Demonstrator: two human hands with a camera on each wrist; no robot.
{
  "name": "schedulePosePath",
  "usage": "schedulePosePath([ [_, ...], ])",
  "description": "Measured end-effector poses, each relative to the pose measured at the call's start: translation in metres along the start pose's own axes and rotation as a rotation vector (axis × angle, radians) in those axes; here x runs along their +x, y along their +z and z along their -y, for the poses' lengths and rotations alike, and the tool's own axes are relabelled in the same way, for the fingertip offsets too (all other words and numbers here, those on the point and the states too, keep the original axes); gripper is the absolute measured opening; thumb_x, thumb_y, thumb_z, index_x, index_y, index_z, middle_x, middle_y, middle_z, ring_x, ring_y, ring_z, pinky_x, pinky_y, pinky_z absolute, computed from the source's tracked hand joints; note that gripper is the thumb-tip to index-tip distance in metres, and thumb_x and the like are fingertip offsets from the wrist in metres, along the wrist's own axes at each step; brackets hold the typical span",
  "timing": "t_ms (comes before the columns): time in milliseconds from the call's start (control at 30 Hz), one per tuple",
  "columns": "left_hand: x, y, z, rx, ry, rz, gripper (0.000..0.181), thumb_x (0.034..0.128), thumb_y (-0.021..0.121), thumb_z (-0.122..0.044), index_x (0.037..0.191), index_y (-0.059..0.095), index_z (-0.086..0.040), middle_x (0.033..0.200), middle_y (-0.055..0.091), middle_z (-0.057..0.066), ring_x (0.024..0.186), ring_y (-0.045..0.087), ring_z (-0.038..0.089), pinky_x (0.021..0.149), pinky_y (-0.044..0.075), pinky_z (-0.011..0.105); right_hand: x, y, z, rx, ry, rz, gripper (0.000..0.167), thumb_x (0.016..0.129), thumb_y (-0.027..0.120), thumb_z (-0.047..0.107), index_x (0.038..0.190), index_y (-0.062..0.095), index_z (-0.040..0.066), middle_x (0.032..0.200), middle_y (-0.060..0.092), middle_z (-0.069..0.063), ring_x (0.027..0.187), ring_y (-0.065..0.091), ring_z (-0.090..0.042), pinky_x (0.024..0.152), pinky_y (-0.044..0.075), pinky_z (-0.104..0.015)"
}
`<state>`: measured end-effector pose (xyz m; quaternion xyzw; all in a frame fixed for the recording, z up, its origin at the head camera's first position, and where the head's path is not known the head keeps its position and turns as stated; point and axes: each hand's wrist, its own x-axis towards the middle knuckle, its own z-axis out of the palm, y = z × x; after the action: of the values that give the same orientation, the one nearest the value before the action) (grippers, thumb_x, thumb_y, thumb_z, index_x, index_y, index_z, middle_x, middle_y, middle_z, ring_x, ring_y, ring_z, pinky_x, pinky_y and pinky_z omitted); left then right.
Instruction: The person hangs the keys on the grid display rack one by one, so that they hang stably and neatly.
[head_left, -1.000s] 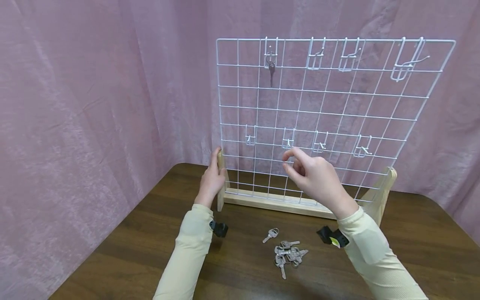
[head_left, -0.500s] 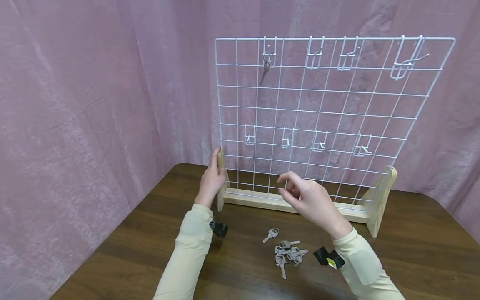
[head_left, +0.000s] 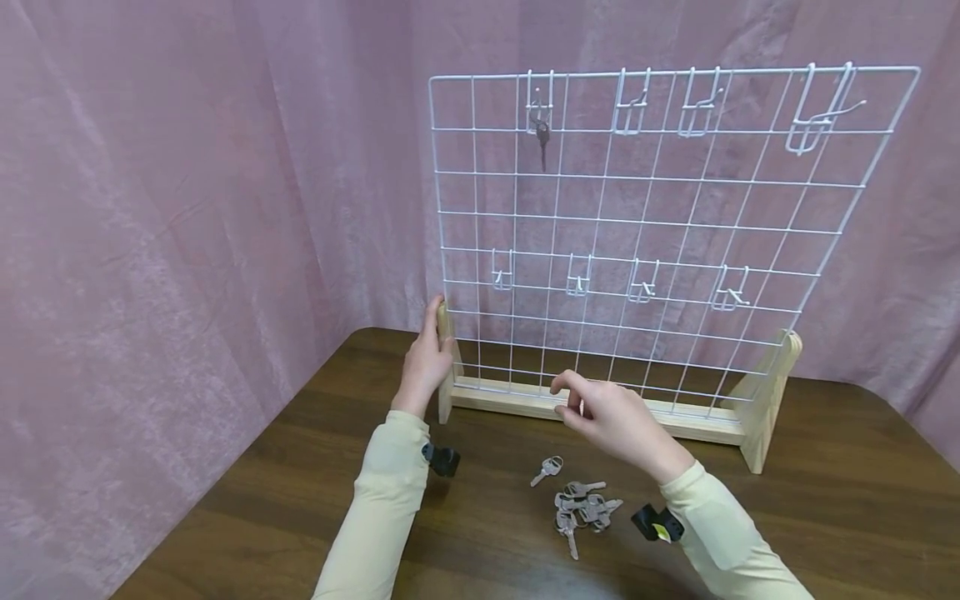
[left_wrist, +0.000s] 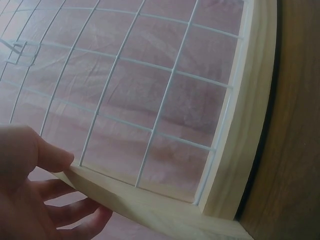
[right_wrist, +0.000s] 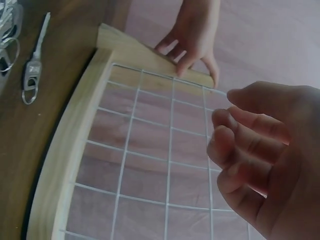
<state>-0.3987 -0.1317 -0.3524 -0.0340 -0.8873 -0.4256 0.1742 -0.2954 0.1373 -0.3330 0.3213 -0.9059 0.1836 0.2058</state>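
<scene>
My left hand (head_left: 426, 367) grips the wooden left side piece (head_left: 444, 402) of a stand; in the left wrist view the thumb lies on one face and the fingers on the other. The stand carries a white wire grid (head_left: 556, 218). In front of its lower bar my right hand (head_left: 615, 423) hovers with loosely curled fingers, holding nothing. One key (head_left: 543, 135) hangs by its ring from the top left hook. On the table below, a single key (head_left: 546, 472) with a ring lies beside a pile of keys (head_left: 588, 510).
More white hooks hang on the grid, such as a top right hook (head_left: 813, 125) and a lower hook (head_left: 577, 286). The stand's right side piece (head_left: 772, 408) rises from the brown table (head_left: 247, 517). A pink curtain (head_left: 187, 208) hangs behind.
My right hand has come down from near the lower hooks towards the stand's bottom bar. The hanging key has swung left and back. My left hand keeps its grip.
</scene>
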Motion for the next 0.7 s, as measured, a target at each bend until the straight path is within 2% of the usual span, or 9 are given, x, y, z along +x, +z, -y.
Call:
schedulePosePath([
  [133,0.0,0.0,0.001,0.008,-0.001,0.001,0.067,0.0987,0.049,-0.017,0.151,0.015,-0.039,0.14,0.052,0.023,0.109,0.061,0.045,0.086,0.05,0.058,0.0,0.006,-0.003,-0.01,-0.027,0.073,0.026,0.088,0.067,0.013,0.111,0.057,0.017,0.072,0.058,0.015,0.055,0.041,0.006,0.053,0.036,-0.017],
  [267,0.001,0.001,0.002,0.006,-0.001,0.011,0.067,0.0993,0.048,-0.017,0.152,0.014,-0.04,0.141,0.051,0.022,0.11,0.06,0.045,0.086,0.05,0.057,-0.001,0.015,-0.008,-0.042,-0.097,0.106,0.032,0.087,0.068,0.013,0.116,0.056,0.015,0.073,0.055,0.016,0.056,0.04,0.006,0.053,0.037,-0.016],
  [367,0.002,0.001,0.003,0.004,0.003,0.018,0.067,0.0996,0.048,-0.016,0.152,0.013,-0.039,0.142,0.05,0.022,0.111,0.06,0.045,0.087,0.05,0.057,-0.002,0.022,-0.012,-0.064,-0.149,0.127,0.035,0.085,0.069,0.012,0.117,0.057,0.014,0.077,0.056,0.012,0.062,0.045,0.002,0.057,0.042,-0.018],
  [500,0.002,0.001,0.003,0.002,0.011,0.026,0.068,0.0994,0.048,-0.015,0.152,0.011,-0.039,0.144,0.048,0.021,0.111,0.06,0.045,0.088,0.05,0.057,-0.004,0.03,-0.016,-0.059,-0.223,0.228,0.039,0.086,0.07,0.014,0.122,0.056,0.013,0.101,0.066,0.003,0.084,0.063,-0.009,0.074,0.054,-0.028],
  [567,0.002,0.0,0.003,0.0,0.014,0.027,0.069,0.0992,0.048,-0.015,0.152,0.012,-0.039,0.144,0.048,0.021,0.111,0.06,0.045,0.088,0.05,0.058,-0.006,0.033,-0.018,-0.059,-0.265,0.292,0.041,0.086,0.07,0.014,0.125,0.055,0.014,0.115,0.065,0.001,0.097,0.065,-0.014,0.084,0.055,-0.032],
  [633,0.002,0.0,0.002,-0.002,0.014,0.027,0.069,0.0991,0.049,-0.014,0.152,0.012,-0.039,0.144,0.048,0.021,0.111,0.059,0.046,0.089,0.05,0.058,-0.007,0.035,-0.02,-0.054,-0.288,0.345,0.043,0.086,0.07,0.013,0.127,0.055,0.014,0.121,0.062,0.001,0.099,0.066,-0.016,0.086,0.055,-0.033],
  [700,0.002,0.0,0.002,0.0,0.015,0.032,0.069,0.0992,0.049,-0.014,0.152,0.012,-0.038,0.144,0.048,0.022,0.111,0.059,0.046,0.088,0.05,0.058,-0.008,0.037,-0.023,-0.047,-0.296,0.387,0.043,0.086,0.07,0.013,0.127,0.056,0.015,0.122,0.061,0.0,0.094,0.066,-0.015,0.084,0.055,-0.032],
])
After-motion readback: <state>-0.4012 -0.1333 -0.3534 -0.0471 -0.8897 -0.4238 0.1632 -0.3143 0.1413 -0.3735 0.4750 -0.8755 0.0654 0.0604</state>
